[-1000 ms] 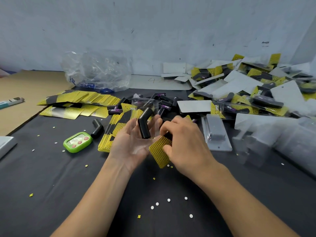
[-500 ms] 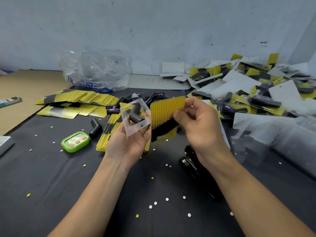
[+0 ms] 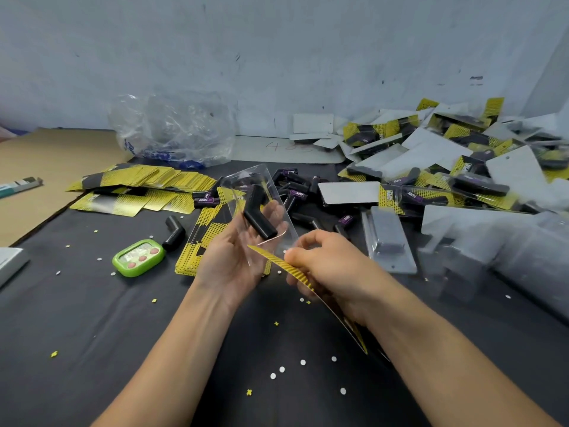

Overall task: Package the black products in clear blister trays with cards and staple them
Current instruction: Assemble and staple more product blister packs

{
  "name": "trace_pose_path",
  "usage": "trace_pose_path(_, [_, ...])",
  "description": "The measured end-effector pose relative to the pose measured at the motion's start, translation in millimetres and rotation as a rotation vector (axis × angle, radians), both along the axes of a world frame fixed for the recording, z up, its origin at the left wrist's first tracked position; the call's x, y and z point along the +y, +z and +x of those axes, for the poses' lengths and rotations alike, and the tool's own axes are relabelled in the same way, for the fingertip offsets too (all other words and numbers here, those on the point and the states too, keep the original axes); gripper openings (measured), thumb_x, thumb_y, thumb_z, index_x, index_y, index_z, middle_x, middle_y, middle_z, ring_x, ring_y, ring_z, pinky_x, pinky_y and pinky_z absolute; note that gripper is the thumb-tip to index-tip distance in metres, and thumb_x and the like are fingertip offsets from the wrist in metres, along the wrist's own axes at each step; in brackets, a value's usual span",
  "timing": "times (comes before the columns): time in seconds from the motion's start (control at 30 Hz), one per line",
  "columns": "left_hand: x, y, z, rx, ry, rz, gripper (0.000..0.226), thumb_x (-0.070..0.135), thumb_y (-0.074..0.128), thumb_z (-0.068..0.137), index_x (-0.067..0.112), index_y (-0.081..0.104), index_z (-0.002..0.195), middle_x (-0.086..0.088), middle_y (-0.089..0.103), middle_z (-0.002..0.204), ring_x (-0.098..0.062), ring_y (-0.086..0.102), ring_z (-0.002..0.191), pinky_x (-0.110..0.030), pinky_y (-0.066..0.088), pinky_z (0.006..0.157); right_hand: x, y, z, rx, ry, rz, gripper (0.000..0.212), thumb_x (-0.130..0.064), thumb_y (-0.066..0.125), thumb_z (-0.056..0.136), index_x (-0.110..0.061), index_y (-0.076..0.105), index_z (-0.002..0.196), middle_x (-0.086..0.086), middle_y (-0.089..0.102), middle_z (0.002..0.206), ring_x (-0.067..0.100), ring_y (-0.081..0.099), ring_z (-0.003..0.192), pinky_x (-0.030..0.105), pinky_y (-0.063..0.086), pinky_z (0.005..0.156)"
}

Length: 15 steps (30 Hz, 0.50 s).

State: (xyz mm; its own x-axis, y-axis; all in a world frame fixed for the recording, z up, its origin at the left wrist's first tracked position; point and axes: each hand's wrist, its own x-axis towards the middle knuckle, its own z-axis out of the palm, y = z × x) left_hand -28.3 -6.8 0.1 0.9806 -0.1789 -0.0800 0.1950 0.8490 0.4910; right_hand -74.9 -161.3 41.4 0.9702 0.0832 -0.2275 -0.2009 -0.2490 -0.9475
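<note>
The right hand has lowered the yellow card from upright to edge-on, pinching it with its tip at the clear blister tray. The left hand holds that tray in curled fingers, a black product seated inside. Carding and stapling look still to do for this pack; finished packs lie to the right, loose products behind.

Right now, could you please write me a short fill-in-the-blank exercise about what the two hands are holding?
1. The left hand holds a clear blister tray containing a bent ____ product.
2. The right hand pinches a ____ card.
3. The green push-button device lies on the table to the ____ of both hands.

Missing words: black; yellow; left.
</note>
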Motion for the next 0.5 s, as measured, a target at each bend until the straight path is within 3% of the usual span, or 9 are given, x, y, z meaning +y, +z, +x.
trace_pose_path(0.1, [-1,0,0,0.043,-0.019,-0.004,0.052,0.028,0.035,0.111,-0.006,0.075,0.111,-0.021,0.069,0.122,-0.032,0.069,0.114,-0.046,0.052,0.099,1,-3,-2,-0.083,-0.014,-0.029,0.017,-0.011,0.066,0.094,-0.013,0.073,0.079,0.006,0.071,0.071,0.013,0.059,0.055,0.031,0.047,0.055])
trace_pose_path(0.17, [-1,1,-1,0.060,-0.026,-0.020,0.050,0.029,0.035,0.111,-0.005,0.072,0.118,-0.020,0.067,0.125,-0.031,0.067,0.117,-0.047,0.048,0.105,3,-4,-3,-0.166,-0.107,-0.125,0.019,-0.017,0.067,0.095,-0.017,0.077,0.078,-0.003,0.073,0.073,0.014,0.066,0.071,0.034,0.054,0.066])
trace_pose_path(0.23, [0,2,-2,0.065,-0.036,-0.058,0.046,0.029,0.037,0.110,-0.002,0.061,0.134,-0.019,0.063,0.131,-0.030,0.063,0.122,-0.046,0.042,0.114,2,-5,-1,-0.286,-0.212,-0.241,0.019,-0.023,0.065,0.097,-0.022,0.076,0.082,-0.008,0.072,0.077,0.008,0.067,0.077,0.021,0.052,0.064])
trace_pose_path(0.3, [0,5,-4,0.056,-0.030,-0.084,0.048,0.026,0.045,0.104,-0.001,0.055,0.143,-0.020,0.061,0.131,-0.031,0.063,0.121,-0.046,0.040,0.117,0,-1,-2,-0.381,-0.278,-0.360,0.022,-0.026,0.061,0.100,-0.027,0.070,0.080,-0.014,0.067,0.076,0.002,0.062,0.073,0.008,0.040,0.052])
trace_pose_path(0.4, [-1,9,-7,0.050,-0.057,-0.139,0.055,0.020,0.055,0.093,-0.005,0.054,0.143,-0.024,0.060,0.131,-0.032,0.063,0.120,-0.044,0.055,0.101,-1,1,-2,-0.387,-0.301,-0.418,0.030,-0.024,0.056,0.101,-0.028,0.067,0.074,-0.016,0.063,0.073,0.002,0.058,0.071,0.010,0.034,0.047])
trace_pose_path(0.5, [0,9,-7,0.064,-0.096,-0.186,0.053,0.018,0.057,0.094,-0.009,0.054,0.141,-0.026,0.056,0.136,-0.033,0.060,0.124,-0.043,0.063,0.085,1,4,-1,-0.318,-0.277,-0.326,0.048,-0.032,0.052,0.097,-0.022,0.056,0.051,-0.015,0.051,0.048,0.005,0.051,0.054,0.029,0.032,0.051])
